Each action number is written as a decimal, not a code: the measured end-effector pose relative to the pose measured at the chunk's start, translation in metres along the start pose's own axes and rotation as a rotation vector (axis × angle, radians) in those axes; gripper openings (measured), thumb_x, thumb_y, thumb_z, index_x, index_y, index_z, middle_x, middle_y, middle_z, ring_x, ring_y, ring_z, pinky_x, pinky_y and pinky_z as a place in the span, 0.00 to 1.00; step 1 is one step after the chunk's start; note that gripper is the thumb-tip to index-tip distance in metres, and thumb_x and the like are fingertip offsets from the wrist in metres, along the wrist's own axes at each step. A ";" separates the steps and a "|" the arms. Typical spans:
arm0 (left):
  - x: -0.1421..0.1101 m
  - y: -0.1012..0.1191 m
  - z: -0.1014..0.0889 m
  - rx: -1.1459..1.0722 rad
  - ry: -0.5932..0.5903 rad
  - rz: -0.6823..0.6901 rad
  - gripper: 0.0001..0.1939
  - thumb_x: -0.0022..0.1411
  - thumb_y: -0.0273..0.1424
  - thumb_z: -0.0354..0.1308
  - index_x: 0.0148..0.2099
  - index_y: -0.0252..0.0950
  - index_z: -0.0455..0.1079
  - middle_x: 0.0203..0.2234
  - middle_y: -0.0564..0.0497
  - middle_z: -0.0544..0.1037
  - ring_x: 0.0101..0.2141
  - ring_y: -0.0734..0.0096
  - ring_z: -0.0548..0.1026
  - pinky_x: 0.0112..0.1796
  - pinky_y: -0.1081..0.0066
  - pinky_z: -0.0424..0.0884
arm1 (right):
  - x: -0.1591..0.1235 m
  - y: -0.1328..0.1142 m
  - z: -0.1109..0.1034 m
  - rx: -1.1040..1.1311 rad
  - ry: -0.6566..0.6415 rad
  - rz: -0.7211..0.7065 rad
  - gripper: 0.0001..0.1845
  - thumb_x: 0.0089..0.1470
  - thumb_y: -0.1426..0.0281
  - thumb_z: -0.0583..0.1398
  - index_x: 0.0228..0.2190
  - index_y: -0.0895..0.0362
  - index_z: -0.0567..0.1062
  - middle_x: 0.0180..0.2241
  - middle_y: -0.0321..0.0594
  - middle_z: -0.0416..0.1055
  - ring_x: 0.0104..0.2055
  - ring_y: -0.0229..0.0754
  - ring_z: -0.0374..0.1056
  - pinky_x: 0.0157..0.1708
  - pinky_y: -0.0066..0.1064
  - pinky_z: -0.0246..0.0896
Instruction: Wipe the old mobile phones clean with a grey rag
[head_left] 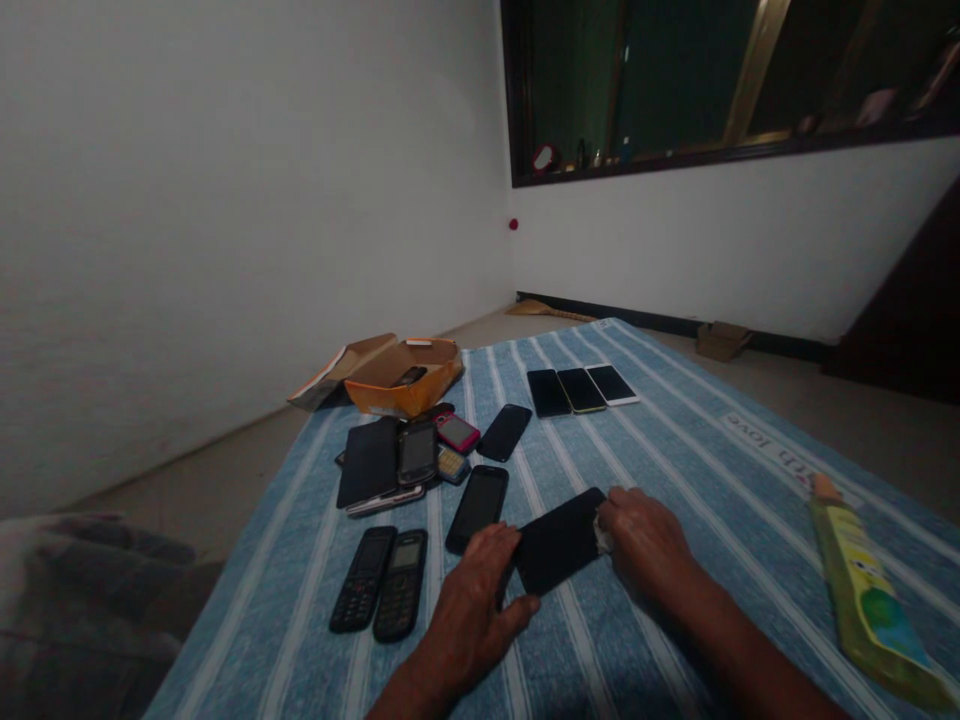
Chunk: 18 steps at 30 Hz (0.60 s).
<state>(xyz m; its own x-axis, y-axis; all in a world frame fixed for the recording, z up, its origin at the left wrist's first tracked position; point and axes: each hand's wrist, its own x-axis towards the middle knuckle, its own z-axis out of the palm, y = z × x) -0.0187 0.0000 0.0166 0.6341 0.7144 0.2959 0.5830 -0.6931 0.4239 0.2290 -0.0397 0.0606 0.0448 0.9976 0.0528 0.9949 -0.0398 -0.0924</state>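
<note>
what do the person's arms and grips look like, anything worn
The left forearm and right forearm are bare, no sleeve showing. The left grip and right grip are ungloved human hands; no watch, bracelet or ring is visible.

Your phone (561, 542) looks smooth and fairly matt; the crumpled wad (602, 537) could be paper or cloth. You see the tablecloth (675, 440) as matt fabric, the bottle (862, 600) as smooth, translucent plastic, the box (397, 402) as cardboard.

1 broom (535, 308), 1 cardboard box (723, 341) on floor (787, 388).
</note>
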 end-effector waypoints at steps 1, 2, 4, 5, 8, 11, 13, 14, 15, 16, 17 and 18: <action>0.000 0.000 0.000 0.001 -0.003 -0.003 0.33 0.54 0.32 0.64 0.62 0.34 0.63 0.57 0.36 0.71 0.59 0.45 0.67 0.56 0.48 0.68 | 0.001 0.002 0.000 -0.005 0.003 0.014 0.16 0.56 0.84 0.53 0.33 0.57 0.78 0.36 0.45 0.73 0.41 0.46 0.68 0.34 0.33 0.52; 0.000 0.001 0.000 0.001 -0.003 -0.003 0.33 0.54 0.32 0.64 0.62 0.33 0.63 0.57 0.35 0.71 0.59 0.45 0.67 0.56 0.48 0.68 | 0.001 0.003 0.001 -0.008 0.007 0.017 0.16 0.56 0.84 0.53 0.33 0.57 0.78 0.36 0.45 0.73 0.41 0.46 0.68 0.34 0.33 0.52; 0.001 0.001 -0.001 -0.006 0.002 -0.002 0.33 0.55 0.33 0.64 0.62 0.33 0.63 0.57 0.35 0.71 0.59 0.45 0.67 0.55 0.48 0.68 | 0.000 0.000 0.004 -0.001 0.019 -0.006 0.15 0.56 0.83 0.54 0.33 0.57 0.78 0.37 0.44 0.73 0.41 0.46 0.67 0.34 0.34 0.53; 0.001 0.001 -0.001 -0.010 0.005 0.000 0.32 0.55 0.33 0.64 0.61 0.33 0.63 0.56 0.35 0.72 0.59 0.45 0.68 0.55 0.48 0.69 | -0.001 -0.002 0.006 0.007 0.023 -0.027 0.15 0.57 0.83 0.54 0.32 0.57 0.78 0.37 0.44 0.73 0.41 0.46 0.67 0.35 0.34 0.53; 0.001 0.002 -0.001 -0.019 0.016 0.007 0.32 0.56 0.34 0.63 0.61 0.34 0.64 0.56 0.36 0.73 0.58 0.46 0.68 0.55 0.48 0.69 | -0.002 -0.009 0.010 0.028 0.025 -0.083 0.13 0.58 0.81 0.55 0.32 0.56 0.77 0.38 0.43 0.73 0.41 0.46 0.66 0.36 0.34 0.53; 0.002 0.003 -0.001 -0.024 0.027 0.011 0.31 0.56 0.34 0.63 0.61 0.36 0.64 0.55 0.38 0.73 0.58 0.47 0.68 0.55 0.49 0.69 | -0.001 -0.008 0.009 0.017 0.018 -0.080 0.14 0.58 0.82 0.54 0.32 0.56 0.77 0.38 0.43 0.73 0.41 0.46 0.66 0.37 0.33 0.53; 0.002 0.003 0.000 -0.024 0.031 0.007 0.31 0.55 0.34 0.64 0.61 0.36 0.64 0.55 0.38 0.74 0.58 0.48 0.69 0.54 0.50 0.70 | 0.002 -0.002 0.006 0.001 0.011 -0.047 0.15 0.58 0.82 0.53 0.32 0.56 0.78 0.37 0.44 0.73 0.42 0.46 0.67 0.36 0.33 0.53; 0.002 0.004 0.000 -0.022 0.032 0.004 0.31 0.55 0.33 0.64 0.61 0.36 0.64 0.55 0.38 0.74 0.58 0.48 0.69 0.54 0.50 0.70 | 0.003 0.001 0.005 -0.008 0.007 -0.024 0.16 0.58 0.83 0.53 0.32 0.57 0.78 0.37 0.44 0.73 0.42 0.46 0.67 0.36 0.33 0.53; 0.002 0.004 0.001 -0.019 0.032 0.002 0.31 0.55 0.33 0.64 0.61 0.35 0.64 0.55 0.38 0.74 0.58 0.48 0.69 0.54 0.50 0.70 | 0.004 0.004 0.003 -0.017 0.002 -0.001 0.16 0.57 0.83 0.52 0.33 0.57 0.78 0.37 0.44 0.73 0.42 0.46 0.67 0.35 0.33 0.52; 0.002 0.003 0.001 -0.015 0.034 0.000 0.32 0.54 0.33 0.64 0.61 0.35 0.64 0.55 0.38 0.74 0.58 0.47 0.69 0.54 0.50 0.70 | 0.005 0.007 0.002 -0.024 -0.003 0.018 0.17 0.57 0.84 0.52 0.33 0.57 0.78 0.37 0.44 0.73 0.42 0.46 0.67 0.35 0.33 0.52; 0.001 0.003 0.002 -0.010 0.037 -0.001 0.32 0.54 0.32 0.65 0.61 0.35 0.64 0.55 0.38 0.73 0.58 0.47 0.69 0.54 0.51 0.71 | 0.005 0.008 0.001 -0.030 -0.007 0.033 0.16 0.57 0.84 0.52 0.33 0.57 0.78 0.37 0.44 0.73 0.42 0.46 0.67 0.35 0.33 0.52; 0.001 0.003 0.003 -0.004 0.041 -0.001 0.32 0.53 0.32 0.65 0.61 0.36 0.64 0.55 0.38 0.73 0.58 0.47 0.69 0.54 0.50 0.71 | 0.006 0.009 0.000 -0.033 -0.008 0.044 0.16 0.57 0.83 0.53 0.33 0.57 0.78 0.37 0.44 0.73 0.42 0.47 0.67 0.34 0.33 0.52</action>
<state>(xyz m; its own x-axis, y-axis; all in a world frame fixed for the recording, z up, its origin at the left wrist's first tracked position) -0.0150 -0.0013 0.0156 0.6120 0.7186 0.3302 0.5816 -0.6919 0.4277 0.2383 -0.0346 0.0596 0.0884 0.9952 0.0410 0.9944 -0.0858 -0.0614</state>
